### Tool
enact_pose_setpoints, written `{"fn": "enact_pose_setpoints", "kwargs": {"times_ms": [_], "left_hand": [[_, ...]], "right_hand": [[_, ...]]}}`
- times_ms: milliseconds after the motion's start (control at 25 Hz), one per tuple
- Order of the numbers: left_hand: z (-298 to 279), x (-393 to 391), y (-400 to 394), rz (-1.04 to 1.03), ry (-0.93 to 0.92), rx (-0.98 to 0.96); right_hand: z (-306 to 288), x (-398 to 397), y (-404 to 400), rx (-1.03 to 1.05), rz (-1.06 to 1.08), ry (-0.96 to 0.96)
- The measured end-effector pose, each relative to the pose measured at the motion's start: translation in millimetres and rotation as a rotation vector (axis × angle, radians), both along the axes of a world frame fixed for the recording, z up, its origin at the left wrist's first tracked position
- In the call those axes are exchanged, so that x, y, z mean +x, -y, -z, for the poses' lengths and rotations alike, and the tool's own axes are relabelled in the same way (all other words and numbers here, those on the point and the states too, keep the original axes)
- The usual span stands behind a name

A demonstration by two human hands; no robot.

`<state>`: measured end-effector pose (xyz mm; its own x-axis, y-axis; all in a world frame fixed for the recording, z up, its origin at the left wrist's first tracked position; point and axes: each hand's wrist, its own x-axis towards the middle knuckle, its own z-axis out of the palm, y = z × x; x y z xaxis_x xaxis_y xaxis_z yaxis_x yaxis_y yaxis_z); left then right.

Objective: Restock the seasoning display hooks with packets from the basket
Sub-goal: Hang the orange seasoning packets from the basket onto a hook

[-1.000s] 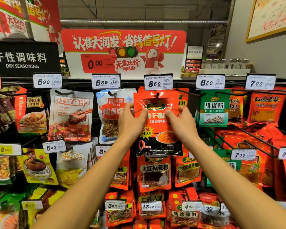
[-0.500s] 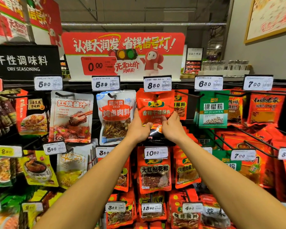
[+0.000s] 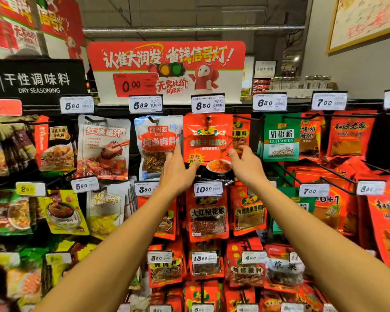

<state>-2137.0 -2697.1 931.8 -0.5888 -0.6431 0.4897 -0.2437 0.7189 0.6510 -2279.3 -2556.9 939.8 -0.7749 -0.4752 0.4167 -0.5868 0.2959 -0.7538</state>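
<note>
Two bare hands reach up to one glossy red seasoning packet [image 3: 207,140] printed 香辣干碟蘸料, which hangs on a black metal display hook [image 3: 208,119] under a white price tag reading 8.50 [image 3: 208,104]. The left hand [image 3: 178,171] lies against the packet's lower left edge with its fingers fairly straight, and the right hand [image 3: 245,164] sits at the lower right edge, fingers loosely spread; neither one plainly curls round the packet (whether the fingertips actually touch the foil is hard to tell). To the left hangs a white and blue pouch [image 3: 158,146] marked 1913 and 炖卤肉料, with dark dried spices showing through its clear window, below a tag reading 5.39 [image 3: 146,104]. Farther left is a pale pouch [image 3: 103,146] lettered 红烧酱汁. On the right hangs a green packet [image 3: 281,137] labelled 胡椒粉 HUJIAOFEN, under a 6.30 tag [image 3: 269,102]. Just beneath the hands a 10.50 tag [image 3: 208,189] fronts a red packet [image 3: 208,218] reading 大红袍花椒, whose window shows reddish peppercorns. Above, a black sign [image 3: 36,82] says 干性调味料 DRY SEASONING, beside a red and white banner [image 3: 167,70] showing 0.00.
</note>
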Motion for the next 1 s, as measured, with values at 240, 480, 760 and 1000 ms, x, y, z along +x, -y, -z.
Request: {"fn": "enact_pose_setpoints", "kwargs": {"times_ms": [240,480,760,1000], "left_hand": [[36,9,-66,0.193,-0.156,-0.059],[152,-24,-136,0.361,0.075,0.176],[368,-13,-192,0.296,0.643,0.771],[581,21,-229,0.088,1.001,1.043]], "right_hand": [[62,29,-49,-0.211,0.042,-0.121],[207,13,-106,0.092,0.134,0.173],[420,30,-211,0.598,0.245,0.712],[610,71,-303,0.751,0.351,1.039]]}}
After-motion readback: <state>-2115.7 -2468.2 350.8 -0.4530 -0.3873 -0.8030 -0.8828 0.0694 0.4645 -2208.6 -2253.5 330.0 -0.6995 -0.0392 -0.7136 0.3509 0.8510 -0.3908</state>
